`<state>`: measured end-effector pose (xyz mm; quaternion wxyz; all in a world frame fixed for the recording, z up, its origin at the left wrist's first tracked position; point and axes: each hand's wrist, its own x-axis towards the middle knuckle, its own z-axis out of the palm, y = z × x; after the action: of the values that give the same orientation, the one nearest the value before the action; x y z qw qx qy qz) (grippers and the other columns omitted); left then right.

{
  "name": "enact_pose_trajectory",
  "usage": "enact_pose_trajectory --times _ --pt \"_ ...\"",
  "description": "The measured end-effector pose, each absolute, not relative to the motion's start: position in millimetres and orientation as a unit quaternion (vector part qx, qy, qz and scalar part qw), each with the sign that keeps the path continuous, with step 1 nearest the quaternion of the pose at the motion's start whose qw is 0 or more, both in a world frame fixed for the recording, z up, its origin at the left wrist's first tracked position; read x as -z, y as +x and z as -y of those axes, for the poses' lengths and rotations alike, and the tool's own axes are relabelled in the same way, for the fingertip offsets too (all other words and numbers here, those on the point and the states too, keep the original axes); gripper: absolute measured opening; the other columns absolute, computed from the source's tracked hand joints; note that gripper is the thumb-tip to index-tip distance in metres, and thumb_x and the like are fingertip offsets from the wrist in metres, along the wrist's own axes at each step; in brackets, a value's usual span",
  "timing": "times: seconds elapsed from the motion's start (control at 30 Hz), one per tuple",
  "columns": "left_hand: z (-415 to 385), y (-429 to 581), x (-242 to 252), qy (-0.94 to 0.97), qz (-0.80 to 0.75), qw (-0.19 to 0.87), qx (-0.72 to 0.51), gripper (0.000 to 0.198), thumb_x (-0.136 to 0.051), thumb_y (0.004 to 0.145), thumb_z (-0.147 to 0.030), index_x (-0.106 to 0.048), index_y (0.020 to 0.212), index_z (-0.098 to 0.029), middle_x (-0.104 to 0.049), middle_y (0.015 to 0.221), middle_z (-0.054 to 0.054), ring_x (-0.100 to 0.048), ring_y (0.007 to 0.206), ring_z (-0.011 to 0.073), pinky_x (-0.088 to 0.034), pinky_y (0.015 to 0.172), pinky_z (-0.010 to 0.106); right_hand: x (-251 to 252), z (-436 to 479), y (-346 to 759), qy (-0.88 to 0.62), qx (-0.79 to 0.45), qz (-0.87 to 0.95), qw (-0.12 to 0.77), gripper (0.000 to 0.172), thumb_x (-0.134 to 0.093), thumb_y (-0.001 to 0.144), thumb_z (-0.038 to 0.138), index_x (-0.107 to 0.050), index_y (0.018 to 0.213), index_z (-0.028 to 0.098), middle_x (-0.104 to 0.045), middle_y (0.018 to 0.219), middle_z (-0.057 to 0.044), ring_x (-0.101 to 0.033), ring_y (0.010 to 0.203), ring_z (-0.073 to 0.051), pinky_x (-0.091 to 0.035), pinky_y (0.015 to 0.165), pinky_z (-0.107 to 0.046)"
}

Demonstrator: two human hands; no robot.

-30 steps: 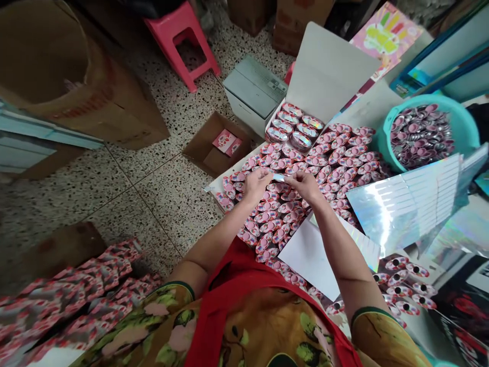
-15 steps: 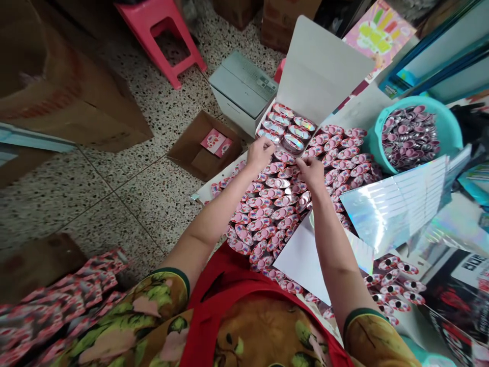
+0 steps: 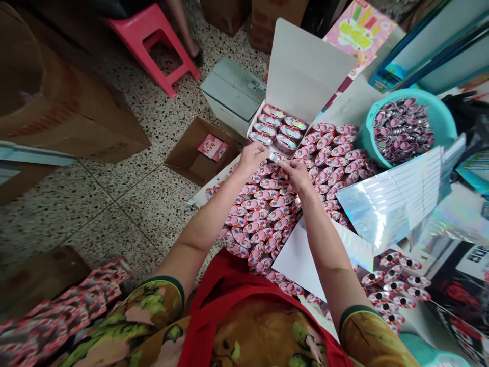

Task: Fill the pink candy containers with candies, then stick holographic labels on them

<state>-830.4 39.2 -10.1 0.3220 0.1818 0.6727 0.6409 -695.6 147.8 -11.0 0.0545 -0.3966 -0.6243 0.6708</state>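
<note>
Bystander's leg (image 3: 179, 21) newly visible — left hand (image 3: 252, 157), right hand (image 3: 296, 174) closer together than half a second ago

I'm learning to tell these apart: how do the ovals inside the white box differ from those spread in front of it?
Top: the boxed ovals show shiny silvery middles, while the unboxed ovals have pink rounded pieces there.
Placement: the boxed ovals sit in two columns in the white box; the unboxed ovals form slanting rows outside it.
Number: far fewer boxed ovals show than unboxed ovals.
Shared: both have red-patterned edges.
</note>
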Motion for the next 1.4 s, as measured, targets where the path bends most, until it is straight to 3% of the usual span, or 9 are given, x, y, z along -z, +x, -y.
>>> enact_pose_trajectory --times 0.1,0.23,0.43,0.7,0.8,1.03,1.2,1.3,1.4 --pt "-43 -829 27 0.177 -0.719 0.294 -0.604 0.013 -0.065 0.079 -0.013 -0.056 0.070 -0.018 -0.056 0.056 -0.003 -0.051 0.051 0.0112 -0.038 0.056 0.023 20 -148 -697 -0.416 -0.641 0.642 0.071 0.050 -0.075 0.064 0.067 -0.052 0.068 0.022 -0.052 0.056 0.003 -0.038 0.048 -0.010 -0.028 0.046 -0.025" --pt "-51 -826 46 0.233 -0.819 0.181 -0.492 0.012 -0.068 0.079 -0.015 -0.062 0.069 -0.019 -0.065 0.072 0.002 -0.059 0.072 0.0172 -0.044 0.071 0.029 25 -156 -698 -0.444 -0.545 0.707 0.076 0.030 -0.067 0.073 0.047 -0.059 0.065 0.019 -0.062 0.061 -0.001 -0.048 0.053 -0.012 -0.036 0.053 -0.026" --pt "-68 -820 55 0.275 -0.875 0.043 -0.396 0.018 -0.065 0.084 -0.016 -0.063 0.068 -0.023 -0.068 0.094 0.009 -0.057 0.098 0.0275 -0.047 0.082 0.038 25 -169 -711 -0.475 -0.379 0.791 0.067 0.019 -0.065 0.076 0.030 -0.064 0.061 0.018 -0.066 0.063 -0.004 -0.062 0.068 -0.020 -0.044 0.067 -0.030" --pt "-75 -826 51 0.262 -0.894 0.103 -0.350 0.008 -0.068 0.084 -0.016 -0.063 0.080 -0.022 -0.062 0.112 0.014 -0.049 0.124 0.0371 -0.041 0.101 0.051 31 -176 -717 -0.505 -0.268 0.819 0.043 0.015 -0.069 0.075 0.031 -0.074 0.073 0.017 -0.070 0.072 -0.012 -0.066 0.080 -0.029 -0.050 0.077 -0.038" --pt "-78 -832 54 0.235 -0.890 0.101 -0.376 0.015 -0.075 0.079 -0.018 -0.063 0.087 -0.023 -0.062 0.113 0.014 -0.049 0.125 0.0378 -0.041 0.102 0.055 25 -179 -717 -0.530 -0.244 0.812 0.024 0.015 -0.069 0.073 0.025 -0.076 0.080 0.013 -0.072 0.081 -0.017 -0.068 0.087 -0.032 -0.051 0.081 -0.041" --pt "-76 -836 51 0.210 -0.903 0.111 -0.358 0.014 -0.069 0.085 -0.019 -0.063 0.073 -0.022 -0.064 0.107 0.012 -0.049 0.122 0.0366 -0.037 0.105 0.059 7 -174 -692 -0.464 -0.252 0.848 0.052 0.021 -0.067 0.082 0.025 -0.075 0.096 0.011 -0.074 0.098 -0.014 -0.066 0.095 -0.029 -0.049 0.090 -0.039" --pt "-49 -794 21 0.309 -0.877 0.094 -0.356 0.007 -0.067 0.091 -0.024 -0.067 0.097 -0.019 -0.063 0.115 0.010 -0.050 0.118 0.0300 -0.035 0.110 0.050 -21 -171 -566 -0.385 -0.301 0.867 0.099 0.030 -0.056 0.095 0.036 -0.074 0.110 0.016 -0.073 0.101 -0.009 -0.064 0.093 -0.024 -0.048 0.086 -0.034" --pt "-37 -728 8 0.467 -0.807 0.160 -0.323 0.010 -0.061 0.096 -0.026 -0.069 0.099 -0.020 -0.065 0.107 0.008 -0.054 0.110 0.0256 -0.040 0.104 0.041 -19 -158 -491 -0.384 -0.259 0.885 0.037 0.029 -0.059 0.095 0.034 -0.073 0.112 0.016 -0.072 0.108 -0.013 -0.063 0.098 -0.026 -0.046 0.090 -0.038" --pt "-38 -664 10 0.589 -0.746 0.205 -0.233 0.020 -0.068 0.092 -0.029 -0.069 0.111 -0.022 -0.065 0.118 0.009 -0.052 0.116 0.0283 -0.042 0.100 0.041 -2 -145 -456 -0.401 -0.199 0.894 -0.025 0.036 -0.067 0.090 0.035 -0.070 0.122 0.017 -0.069 0.121 -0.015 -0.057 0.111 -0.032 -0.042 0.094 -0.042"
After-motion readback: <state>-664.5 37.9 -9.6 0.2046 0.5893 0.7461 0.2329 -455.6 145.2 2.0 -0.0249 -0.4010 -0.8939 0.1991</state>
